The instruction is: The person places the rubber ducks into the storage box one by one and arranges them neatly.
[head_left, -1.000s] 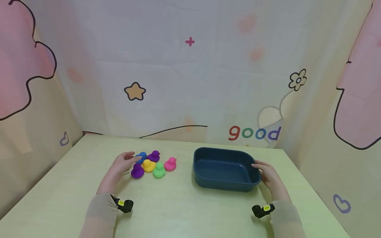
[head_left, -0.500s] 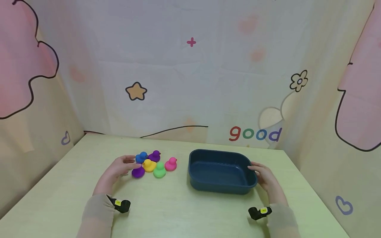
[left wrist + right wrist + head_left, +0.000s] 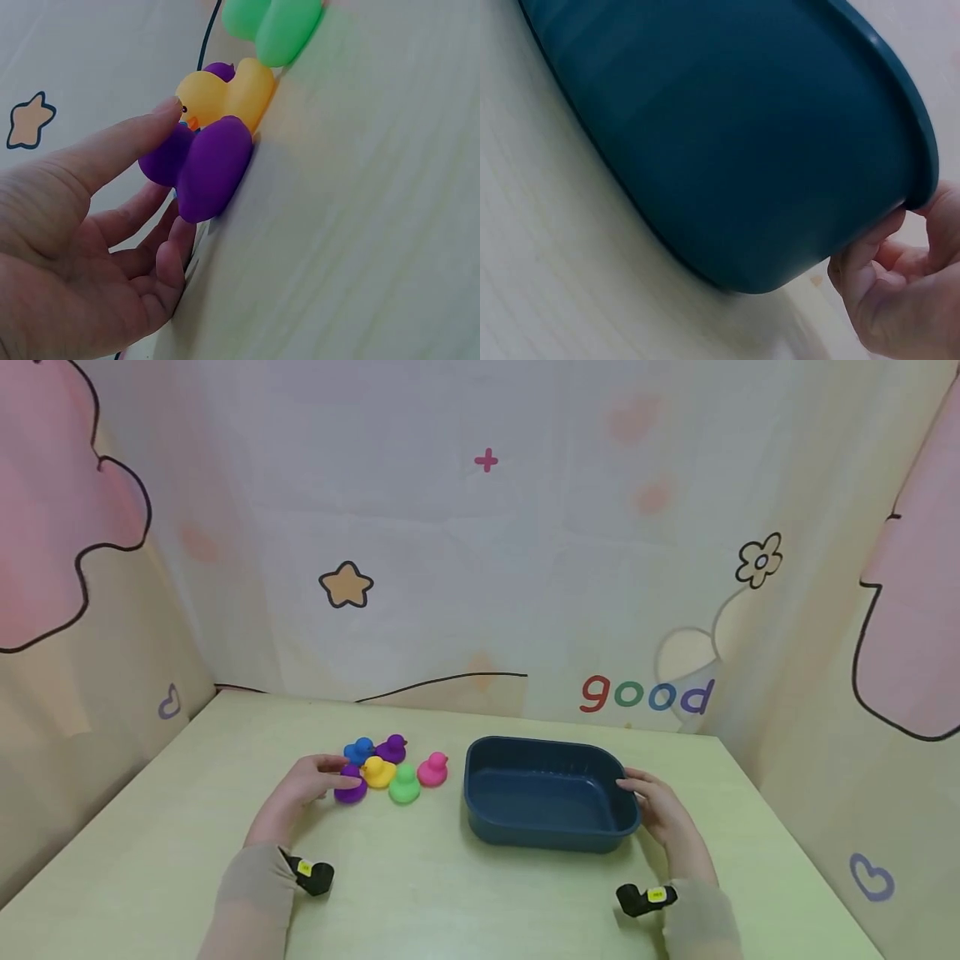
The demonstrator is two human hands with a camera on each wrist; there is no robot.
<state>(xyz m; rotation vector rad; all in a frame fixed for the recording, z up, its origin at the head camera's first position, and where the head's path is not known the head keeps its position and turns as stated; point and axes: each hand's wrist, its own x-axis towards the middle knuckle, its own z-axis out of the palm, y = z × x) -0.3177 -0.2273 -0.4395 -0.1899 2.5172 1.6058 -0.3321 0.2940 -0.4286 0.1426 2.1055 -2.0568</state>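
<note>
My left hand (image 3: 303, 781) is around the nearer purple rubber duck (image 3: 214, 169), which sits on the table. In the left wrist view the thumb lies against its head, and the curled fingers are behind and below it. The duck's beak side is hidden. Just beyond it stand a yellow duck (image 3: 379, 773), a blue duck (image 3: 358, 751) and a second purple duck (image 3: 392, 749). On the right, my right hand (image 3: 660, 810) grips the end of a dark blue plastic basin (image 3: 551, 839), thumb over the rim and fingers against the outer wall.
A green duck (image 3: 405, 785) and a pink duck (image 3: 432, 770) stand between the left-hand group and the basin. Printed cloth (image 3: 420, 527) hangs behind the pale table (image 3: 435, 893) and along its sides.
The basin has slid a little left with my right hand on it. My left hand has shifted from beside the blue duck to the nearer purple duck, thumb now across it.
</note>
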